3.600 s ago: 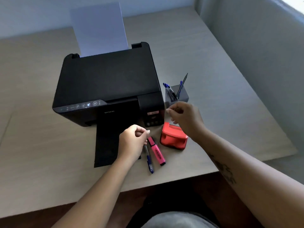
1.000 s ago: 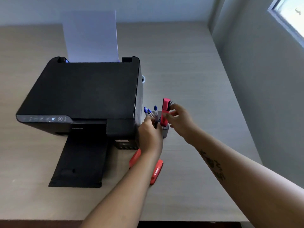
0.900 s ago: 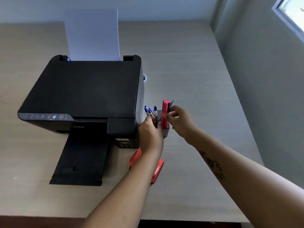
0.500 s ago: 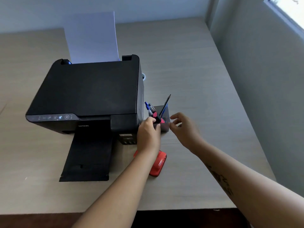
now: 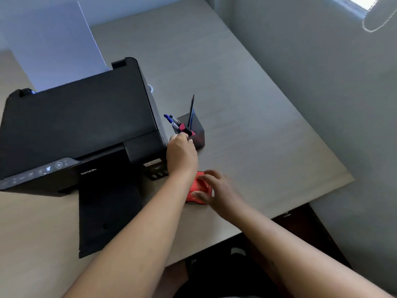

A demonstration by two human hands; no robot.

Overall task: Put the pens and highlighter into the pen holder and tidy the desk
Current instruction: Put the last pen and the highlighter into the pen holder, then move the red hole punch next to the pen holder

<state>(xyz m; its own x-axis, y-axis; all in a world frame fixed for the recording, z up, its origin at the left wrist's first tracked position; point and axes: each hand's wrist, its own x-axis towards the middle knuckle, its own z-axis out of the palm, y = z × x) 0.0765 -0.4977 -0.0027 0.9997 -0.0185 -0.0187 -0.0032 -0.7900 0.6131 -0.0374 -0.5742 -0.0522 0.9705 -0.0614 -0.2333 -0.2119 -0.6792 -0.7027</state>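
Note:
A dark square pen holder (image 5: 196, 134) stands on the desk just right of the printer. Blue pens (image 5: 171, 121), a dark pen (image 5: 191, 110) and the pink highlighter (image 5: 186, 130) lean inside it. My left hand (image 5: 181, 154) rests against the holder's near left corner, fingers curled at the rim beside the highlighter; whether it grips anything is unclear. My right hand (image 5: 217, 191) lies on a red stapler (image 5: 197, 188) near the desk's front edge, thumb and fingers closed around its sides.
A black printer (image 5: 79, 130) with white paper (image 5: 53, 46) in its rear feed and an extended black output tray (image 5: 109, 218) fills the left of the wooden desk (image 5: 247, 117). A grey wall (image 5: 322, 82) borders the right side.
The highlighter went down into the holder. My right hand left the holder, came back toward me and closed on the red stapler. My left hand stayed at the holder.

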